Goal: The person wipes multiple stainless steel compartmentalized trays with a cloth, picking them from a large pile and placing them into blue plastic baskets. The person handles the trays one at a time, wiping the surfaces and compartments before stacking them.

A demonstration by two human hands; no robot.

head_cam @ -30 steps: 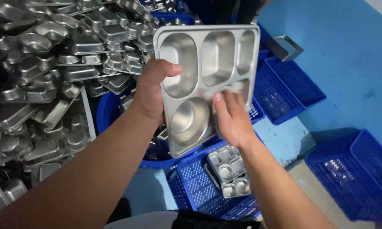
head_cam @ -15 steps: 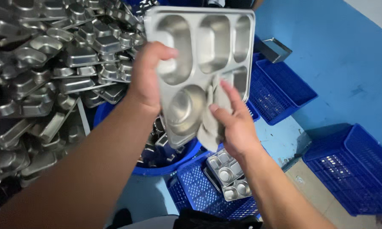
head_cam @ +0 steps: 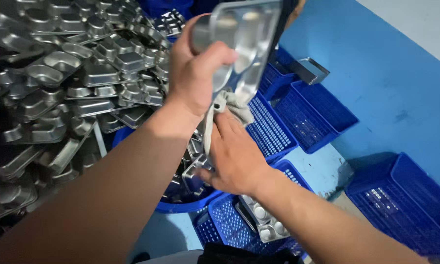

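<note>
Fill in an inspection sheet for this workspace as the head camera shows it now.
Surface: blue floor, a paler patch by the crates.
Job's things: steel compartment tray, tilted and held up; grey cloth at its lower edge.
Clutter: big heap of steel trays on the left; more trays in a blue tub.
Hands: left hand grips the tray's edge; right hand presses the cloth against the tray.
Cables: nothing seen.
Surroundings: blue mesh crates on the floor, one holding a few trays; a pale wall at upper right.
</note>
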